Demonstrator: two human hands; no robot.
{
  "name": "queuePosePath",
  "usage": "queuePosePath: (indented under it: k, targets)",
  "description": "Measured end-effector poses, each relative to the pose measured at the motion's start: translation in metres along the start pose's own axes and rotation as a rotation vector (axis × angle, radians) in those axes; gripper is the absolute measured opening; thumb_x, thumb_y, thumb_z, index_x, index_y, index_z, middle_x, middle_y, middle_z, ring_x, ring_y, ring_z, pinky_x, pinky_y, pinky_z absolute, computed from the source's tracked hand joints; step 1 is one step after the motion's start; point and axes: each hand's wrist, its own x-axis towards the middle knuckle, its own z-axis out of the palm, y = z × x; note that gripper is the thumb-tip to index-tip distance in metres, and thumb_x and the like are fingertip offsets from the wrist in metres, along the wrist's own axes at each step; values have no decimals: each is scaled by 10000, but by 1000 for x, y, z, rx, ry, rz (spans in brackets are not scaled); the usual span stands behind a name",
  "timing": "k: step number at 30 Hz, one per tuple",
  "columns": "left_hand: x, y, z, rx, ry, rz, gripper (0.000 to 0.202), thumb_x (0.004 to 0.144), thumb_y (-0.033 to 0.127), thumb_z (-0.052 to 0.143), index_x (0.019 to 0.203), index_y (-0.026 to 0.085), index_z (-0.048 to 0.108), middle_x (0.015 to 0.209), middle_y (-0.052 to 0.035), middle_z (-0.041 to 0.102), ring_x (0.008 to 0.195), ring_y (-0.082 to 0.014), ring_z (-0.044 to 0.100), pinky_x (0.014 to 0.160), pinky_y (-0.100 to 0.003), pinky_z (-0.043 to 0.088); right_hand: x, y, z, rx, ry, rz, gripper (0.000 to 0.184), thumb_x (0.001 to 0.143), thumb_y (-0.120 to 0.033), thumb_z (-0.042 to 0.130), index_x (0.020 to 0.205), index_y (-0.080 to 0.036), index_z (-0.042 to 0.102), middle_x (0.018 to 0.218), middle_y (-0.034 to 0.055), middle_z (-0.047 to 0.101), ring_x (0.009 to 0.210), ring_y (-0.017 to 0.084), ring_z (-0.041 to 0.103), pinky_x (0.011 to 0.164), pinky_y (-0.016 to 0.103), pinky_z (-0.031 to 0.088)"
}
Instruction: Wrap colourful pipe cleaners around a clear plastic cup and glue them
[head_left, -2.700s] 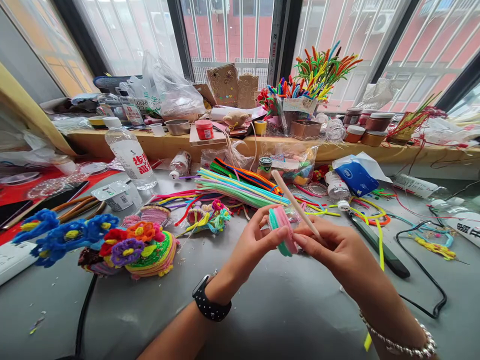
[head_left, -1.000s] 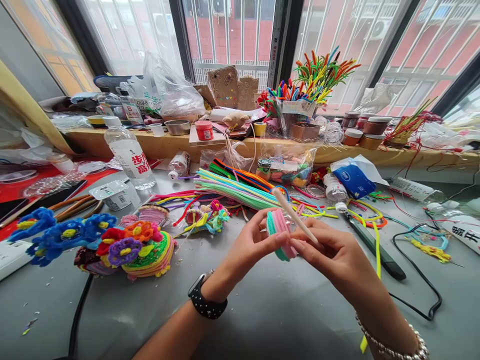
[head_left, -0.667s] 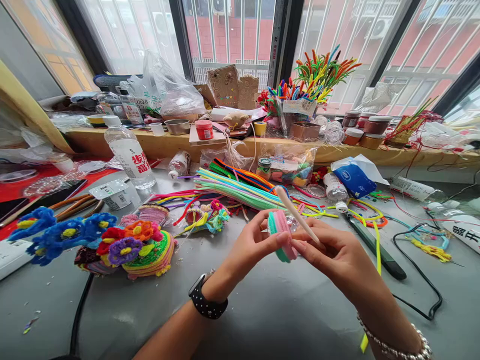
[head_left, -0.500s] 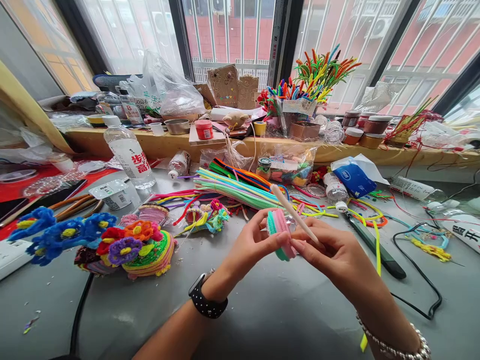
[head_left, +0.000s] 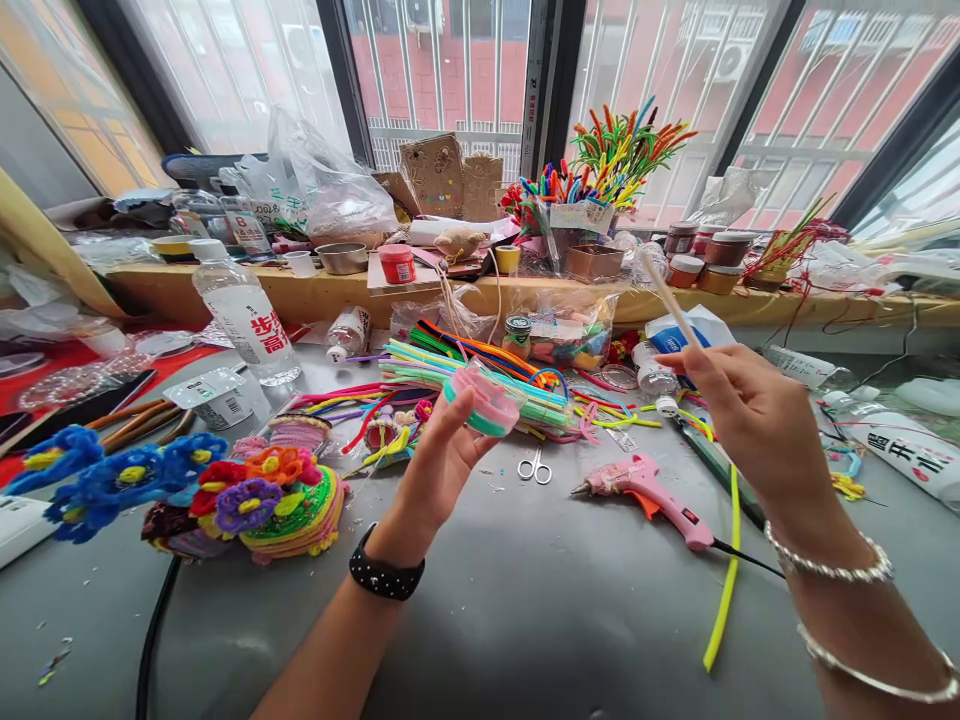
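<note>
My left hand [head_left: 439, 460] is closed around a small round cup [head_left: 480, 400] wrapped in pink and mint-green pipe cleaner, tilted above the table. Its rim looks clear and shiny, blurred by motion. Raised at the right, my right hand [head_left: 757, 430] pinches a pale pink pipe cleaner [head_left: 670, 300], whose free end points up and to the left. The two hands are well apart. Below and between them on the grey table lie a pink glue gun [head_left: 649, 490] and small scissors [head_left: 535, 467].
Fuzzy flower pieces [head_left: 259, 500] stand at the left, near a water bottle [head_left: 244, 315]. A bundle of pipe cleaners [head_left: 420, 370] lies behind the cup. A yellow pipe cleaner [head_left: 724, 610] and a dark-handled cutter [head_left: 724, 470] lie at the right. Jars and pots line the sill [head_left: 315, 295].
My hands have moved apart: the right up and to the right with the pipe cleaner, the left slightly left with the cup. The glue gun and scissors have come into sight.
</note>
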Motion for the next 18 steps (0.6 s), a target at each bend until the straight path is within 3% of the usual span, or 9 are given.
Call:
queuePosePath:
  k: [2,7,9,11,14,18]
  targets:
    - [1,1,-1,-6,10,-3,330,724,322,667,1027,208,608,1049,-46,656,953,-171,623,759,-265,533,12,20,10,-185,7,-61,420,885,-459,419,748,-170,691,764,67,611,680,185,564,607,320,420]
    - [0,1,0,-27,16,-8,326,712,263,673,1025,199,610,984,-26,653,920,-156,620,767,-268,532,28,77,45,-353,-85,-47,272,884,-333,486,796,-145,662,835,73,623,780,192,596,701,343,472]
    - [0,1,1,-40,9,-4,345,712,254,671,1047,212,603,981,-19,648,928,-154,613,772,-270,530,30,96,58,-400,-168,-41,216,883,-318,522,987,-149,607,997,54,620,865,163,598,762,364,496]
    - [0,1,1,-50,12,4,369,713,263,672,1072,223,595,994,-14,643,935,-151,609,769,-268,529,32,109,68,-420,-258,-60,273,888,-318,519,1115,-174,560,1134,73,583,943,178,590,801,388,501]
    - [1,1,0,-58,33,0,384,721,307,671,1087,227,588,1028,-12,635,942,-154,607,757,-264,533,32,109,81,-393,-393,-144,309,883,-315,528,1154,-167,540,1162,80,569,971,193,587,811,405,500]
    - [2,1,-1,-69,55,1,356,725,313,667,1062,219,602,1013,-14,638,931,-158,610,749,-271,538,22,80,101,-303,-520,-313,307,879,-325,532,1141,-167,549,1167,80,568,1000,202,576,836,421,487]
